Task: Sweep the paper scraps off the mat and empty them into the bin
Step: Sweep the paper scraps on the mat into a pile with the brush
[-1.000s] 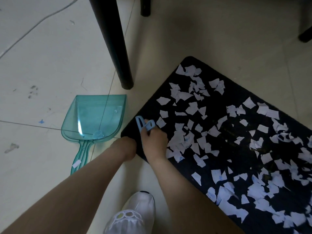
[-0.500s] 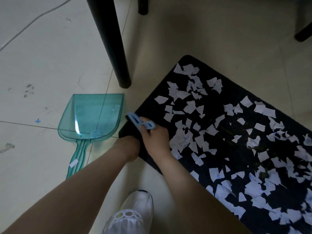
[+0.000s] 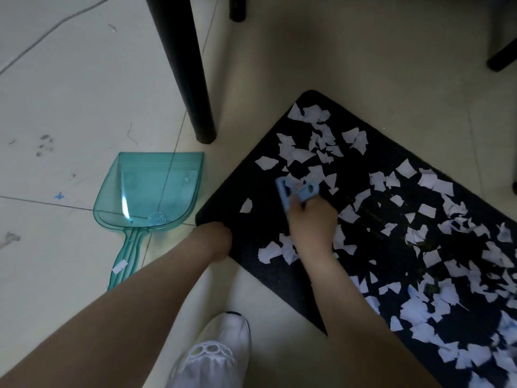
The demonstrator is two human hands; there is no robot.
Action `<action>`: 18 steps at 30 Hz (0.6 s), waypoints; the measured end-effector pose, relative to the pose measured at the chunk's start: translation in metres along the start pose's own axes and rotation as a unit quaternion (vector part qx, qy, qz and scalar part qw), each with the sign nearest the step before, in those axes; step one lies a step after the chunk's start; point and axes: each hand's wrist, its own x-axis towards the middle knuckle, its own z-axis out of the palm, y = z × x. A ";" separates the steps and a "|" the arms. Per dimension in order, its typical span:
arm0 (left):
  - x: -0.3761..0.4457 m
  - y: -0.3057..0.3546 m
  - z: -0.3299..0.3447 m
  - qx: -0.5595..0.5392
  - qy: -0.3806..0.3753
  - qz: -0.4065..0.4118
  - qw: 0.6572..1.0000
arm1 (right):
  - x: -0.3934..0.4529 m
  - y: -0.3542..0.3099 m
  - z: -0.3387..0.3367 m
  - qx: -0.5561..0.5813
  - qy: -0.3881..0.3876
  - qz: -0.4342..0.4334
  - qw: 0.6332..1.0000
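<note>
A dark mat lies on the tiled floor, strewn with several white paper scraps. My right hand grips the light-blue handle of a small brush over the mat's left part; the bristles are hidden under the hand. At the mat's near-left corner my left hand holds the edge, with its fingers curled out of sight. A clear teal dustpan lies flat on the floor just left of the mat, with nothing in it. No bin is in view.
A black table leg stands just beyond the dustpan and the mat's corner. More dark furniture feet are at the top and top right. My white shoe is near the bottom edge. A thin cable crosses the floor at far left.
My right hand has moved with the brush from the mat's left corner further right onto the mat. The patch near that corner now has fewer scraps. My left hand stays at the corner.
</note>
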 end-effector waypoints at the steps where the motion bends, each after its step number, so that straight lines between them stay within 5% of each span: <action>1: -0.001 0.002 -0.001 -0.002 0.009 -0.003 1.000 | -0.009 -0.002 0.007 0.037 -0.047 0.008 0.998; 5: -0.005 0.013 0.002 -0.010 0.011 0.003 1.000 | -0.048 0.007 0.044 0.189 -0.152 0.103 0.965; 14: -0.001 0.020 0.005 0.060 -0.016 0.039 0.997 | -0.021 0.076 -0.018 0.140 0.068 0.136 0.978; 18: 0.003 0.030 0.003 0.038 -0.006 0.024 0.999 | -0.018 0.065 -0.035 0.245 0.091 0.125 0.957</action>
